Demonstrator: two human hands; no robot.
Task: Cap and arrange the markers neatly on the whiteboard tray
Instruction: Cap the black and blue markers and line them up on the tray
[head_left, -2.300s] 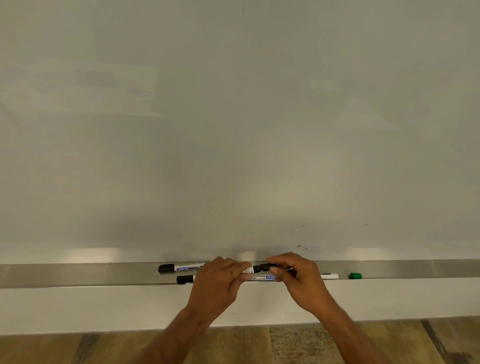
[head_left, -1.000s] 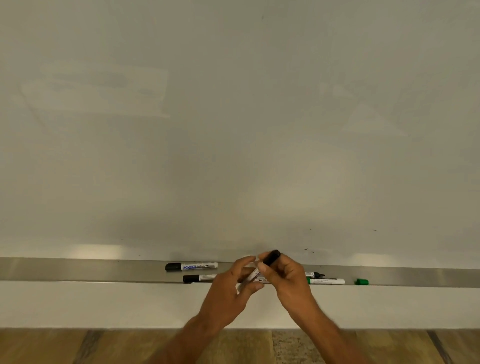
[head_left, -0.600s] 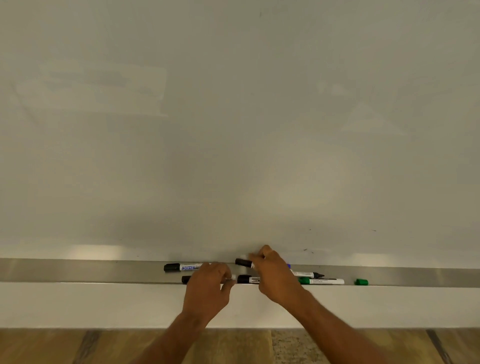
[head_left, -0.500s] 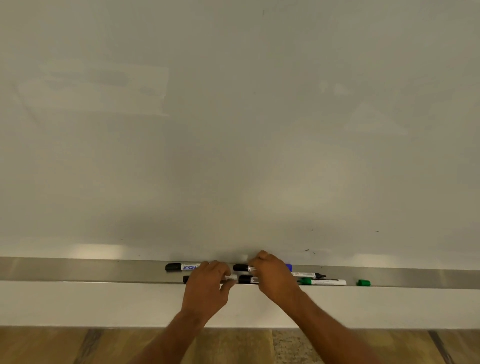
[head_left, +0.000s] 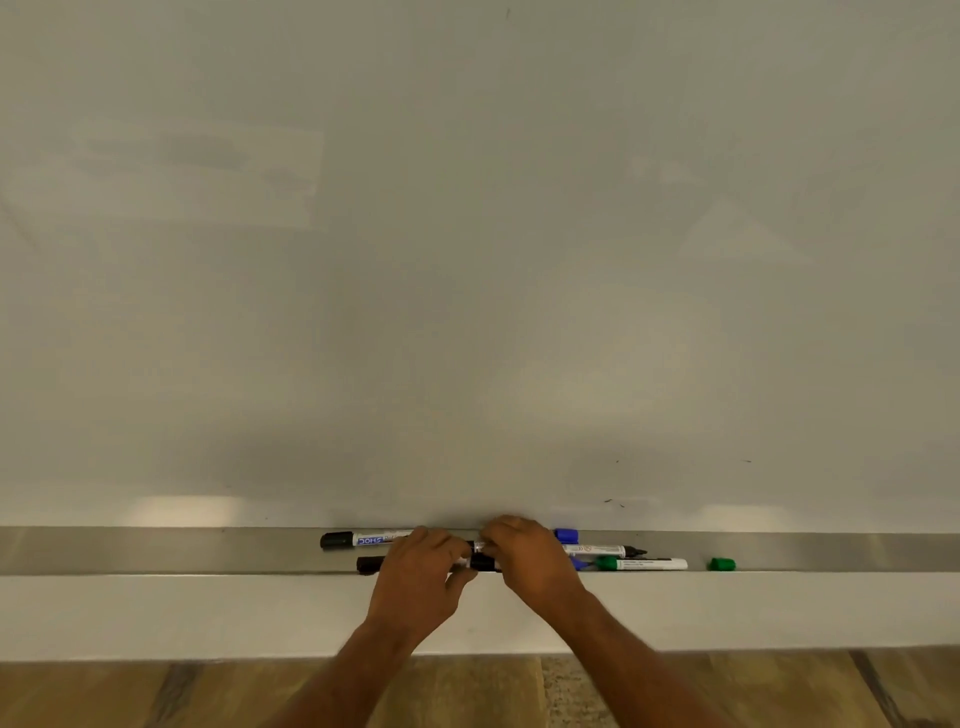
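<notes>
A long metal whiteboard tray (head_left: 156, 551) holds several markers. A black-capped marker (head_left: 363, 539) lies at the back left. My left hand (head_left: 421, 582) curls over a second black-capped marker (head_left: 370, 564) in the front row. My right hand (head_left: 532, 564) grips another black marker (head_left: 480, 563) just to the right, and its fingers cover most of the barrel. Right of my hands lie a blue cap end (head_left: 566, 535), an uncapped black-tipped marker (head_left: 602, 549), a green marker (head_left: 647, 564) and a loose green cap (head_left: 722, 564).
The whiteboard (head_left: 467, 260) fills the view above the tray and bears a few small marks near its lower edge. A white ledge (head_left: 208, 613) runs under the tray. Wood-patterned floor (head_left: 104, 691) shows below.
A second ago both hands held a black marker tilted above the tray. It now lies in the tray, and both hands have dropped onto the row and moved left.
</notes>
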